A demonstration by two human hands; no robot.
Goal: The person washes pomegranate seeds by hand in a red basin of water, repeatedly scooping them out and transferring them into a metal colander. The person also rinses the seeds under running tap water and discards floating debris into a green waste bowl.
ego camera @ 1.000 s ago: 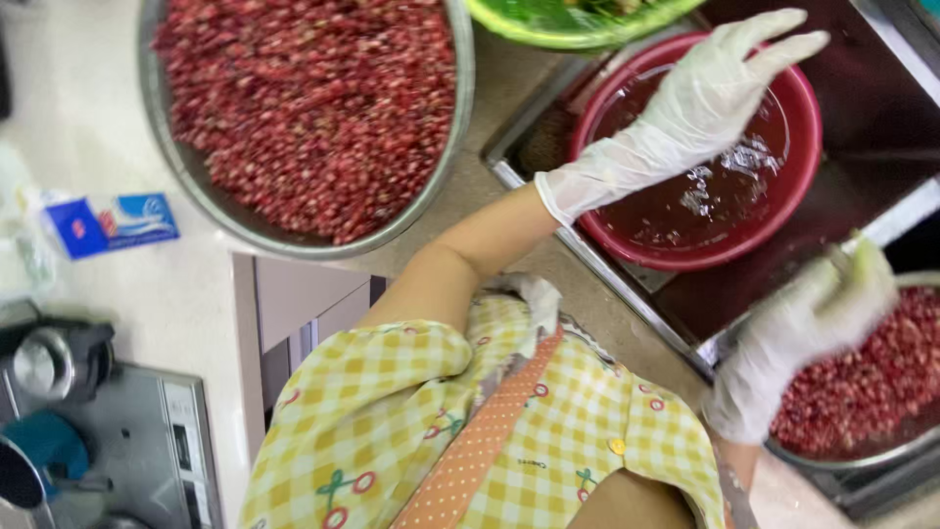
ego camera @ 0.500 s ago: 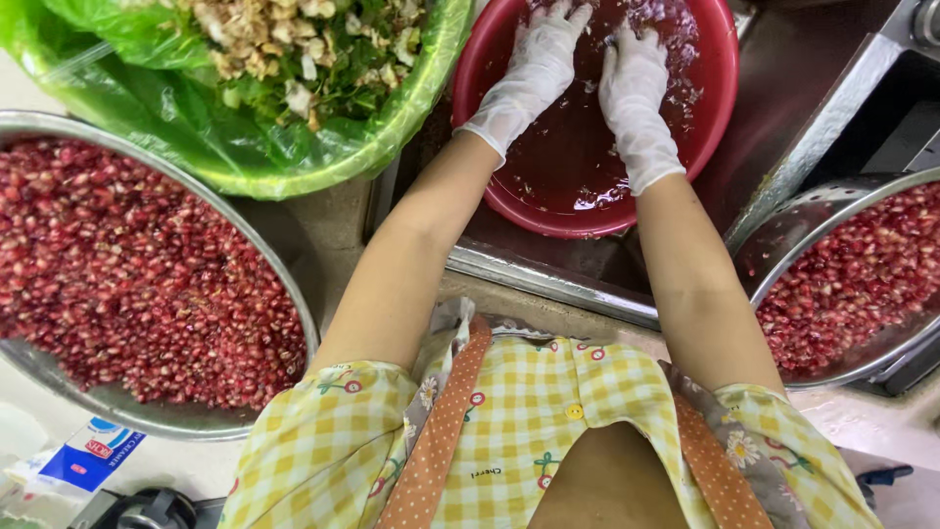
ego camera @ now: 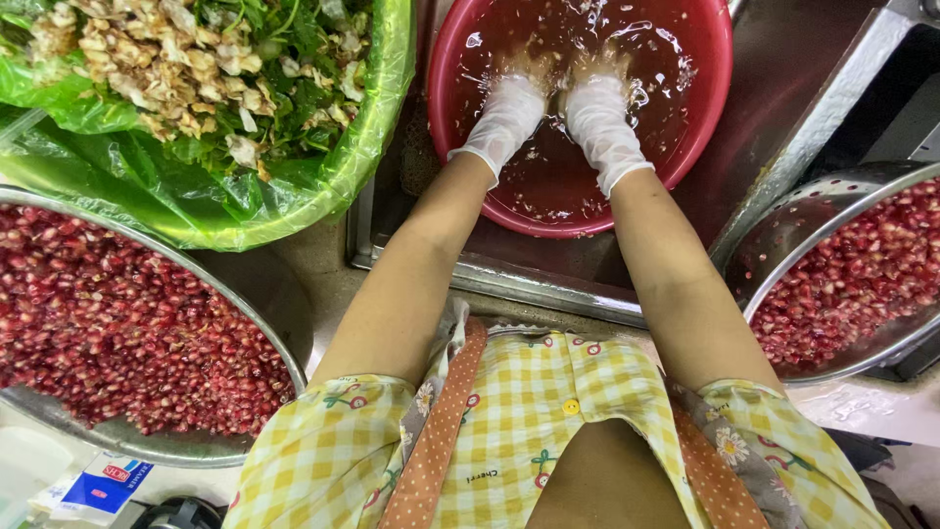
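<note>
Two hands down in cloudy pinkish water, so plenty of room for mess. Left hand (ego camera: pixel 504 118) and right hand (ego camera: pixel 599 122), both in thin white gloves, side by side and nearly touching, sunk into the round red plastic basin (ego camera: pixel 707 127) sitting in the steel sink (ego camera: pixel 783 69) at the far edge of the worktop. Fingers under the surface and blurred by ripples and bubbles, so can't tell whether spread, curled or holding anything.

Stuff that could go wrong, just guessing:
- Filled fairly high and already choppy, so any hard swish probably sends red water over the near rim onto the sink ledge and the yellow checked apron (ego camera: pixel 548 431).
- Glove cuffs ending right at the waterline, so going any deeper likely means flooded gloves and a sloppy grip.
- Pale bits floating about, easy to scoop up along with whatever lies at the bottom.

Looks of the basin: glossy, smooth-walled, a little foam and a few specks on top, bottom hidden by the murk.

Around it: green plastic-lined tub of peel scraps and leaves (ego camera: pixel 377 147) at the far left, wide steel bowl of red pomegranate seeds (ego camera: pixel 127 343) near the left edge, perforated steel colander with more seeds (ego camera: pixel 783 235) at the right.
</note>
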